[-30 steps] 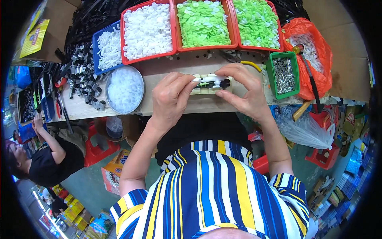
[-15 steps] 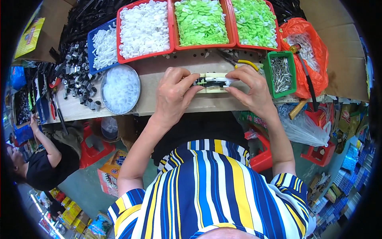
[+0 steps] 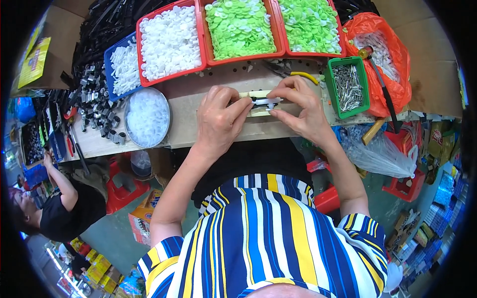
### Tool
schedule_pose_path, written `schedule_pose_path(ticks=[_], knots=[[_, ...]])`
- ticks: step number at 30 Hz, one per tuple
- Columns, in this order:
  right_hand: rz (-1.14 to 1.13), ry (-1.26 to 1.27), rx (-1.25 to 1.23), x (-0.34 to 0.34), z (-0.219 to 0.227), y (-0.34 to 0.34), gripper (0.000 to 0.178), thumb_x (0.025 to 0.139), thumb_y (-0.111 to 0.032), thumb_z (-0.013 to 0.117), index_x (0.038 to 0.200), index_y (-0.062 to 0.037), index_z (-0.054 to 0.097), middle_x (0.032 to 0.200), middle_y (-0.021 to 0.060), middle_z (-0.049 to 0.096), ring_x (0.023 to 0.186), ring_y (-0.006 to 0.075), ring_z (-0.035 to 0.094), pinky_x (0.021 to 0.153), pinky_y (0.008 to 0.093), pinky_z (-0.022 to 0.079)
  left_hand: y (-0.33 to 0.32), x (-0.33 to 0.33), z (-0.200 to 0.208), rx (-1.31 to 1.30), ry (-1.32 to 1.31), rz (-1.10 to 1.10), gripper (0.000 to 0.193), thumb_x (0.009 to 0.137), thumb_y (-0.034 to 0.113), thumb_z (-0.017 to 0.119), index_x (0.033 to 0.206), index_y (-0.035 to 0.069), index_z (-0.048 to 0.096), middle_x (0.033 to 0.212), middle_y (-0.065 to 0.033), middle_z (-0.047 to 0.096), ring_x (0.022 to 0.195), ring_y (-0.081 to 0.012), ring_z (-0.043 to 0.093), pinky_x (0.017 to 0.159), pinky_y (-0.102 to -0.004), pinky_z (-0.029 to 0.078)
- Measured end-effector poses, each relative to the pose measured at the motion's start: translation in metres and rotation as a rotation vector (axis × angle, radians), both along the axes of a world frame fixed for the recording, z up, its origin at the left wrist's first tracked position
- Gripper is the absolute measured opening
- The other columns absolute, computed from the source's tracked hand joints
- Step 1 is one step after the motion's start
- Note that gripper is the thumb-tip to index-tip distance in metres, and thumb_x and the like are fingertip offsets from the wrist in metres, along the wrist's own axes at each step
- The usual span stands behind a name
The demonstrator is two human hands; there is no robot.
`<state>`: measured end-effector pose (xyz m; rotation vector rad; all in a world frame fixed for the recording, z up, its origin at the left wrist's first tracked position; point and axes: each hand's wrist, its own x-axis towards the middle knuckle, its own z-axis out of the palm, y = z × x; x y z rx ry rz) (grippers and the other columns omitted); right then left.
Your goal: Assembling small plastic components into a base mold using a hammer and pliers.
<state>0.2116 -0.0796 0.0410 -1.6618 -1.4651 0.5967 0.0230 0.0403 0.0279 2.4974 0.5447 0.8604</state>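
Observation:
On the bench in front of me sits a cream-coloured block [image 3: 261,94] with a slim black part [image 3: 259,105] lying along it. My left hand [image 3: 218,116] is closed at the block's left end, thumb and forefinger pinching the end of the black part; its tip there is hidden by my fingers. From the right, my right hand [image 3: 301,107] pinches a small white plastic piece [image 3: 271,103] between thumb and forefinger, over the right half of the black part. The exact shape of the white piece is too small to make out.
Behind are red trays of white pieces [image 3: 171,42] and green discs [image 3: 241,30]. A round tin [image 3: 147,118] stands left; pliers [image 3: 304,76], a green box of metal pins [image 3: 349,88] and a hammer [image 3: 380,92] lie right. Another person [image 3: 69,198] works at far left.
My right hand has moved left along the block, bringing the white piece further over the black part. My left hand stays at the left end. The whole view has shifted slightly.

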Motion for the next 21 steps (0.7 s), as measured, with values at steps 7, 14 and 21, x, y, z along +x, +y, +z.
schedule_pose_path(ticks=[7,14,21], knots=[[-0.045,-0.006,0.068,-0.005,-0.007,0.000,0.019,0.076,-0.002,0.074,0.094,-0.0021,0.069,0.099,0.0123,0.057,0.095,0.0272,0.059,0.083,0.0359,0.047,-0.003,-0.001,0.003,0.019,0.011,0.011,0.015,0.074,0.006,0.078,0.088,0.006,0.072,0.083,-0.0061,0.058,0.078,-0.0244,0.056,0.066,-0.0369,0.046],[-0.015,-0.104,0.041,0.030,0.029,0.029,0.018,0.082,-0.012,0.072,0.097,-0.0024,0.070,0.098,0.0129,0.064,0.094,0.0283,0.064,0.081,0.0375,0.051,-0.003,-0.002,-0.005,0.058,-0.012,0.022,0.013,0.077,0.009,0.076,0.089,0.008,0.070,0.083,-0.0027,0.057,0.077,-0.0207,0.056,0.065,-0.0362,0.042],[-0.204,-0.588,0.099,0.185,0.041,0.145,0.023,0.088,-0.012,0.070,0.108,-0.0016,0.071,0.105,0.0138,0.070,0.092,0.0235,0.069,0.085,0.0337,0.054,-0.002,0.000,0.002,0.030,-0.004,0.014,0.014,0.077,0.009,0.076,0.090,0.008,0.070,0.084,-0.0030,0.057,0.078,-0.0216,0.056,0.066,-0.0368,0.042]])
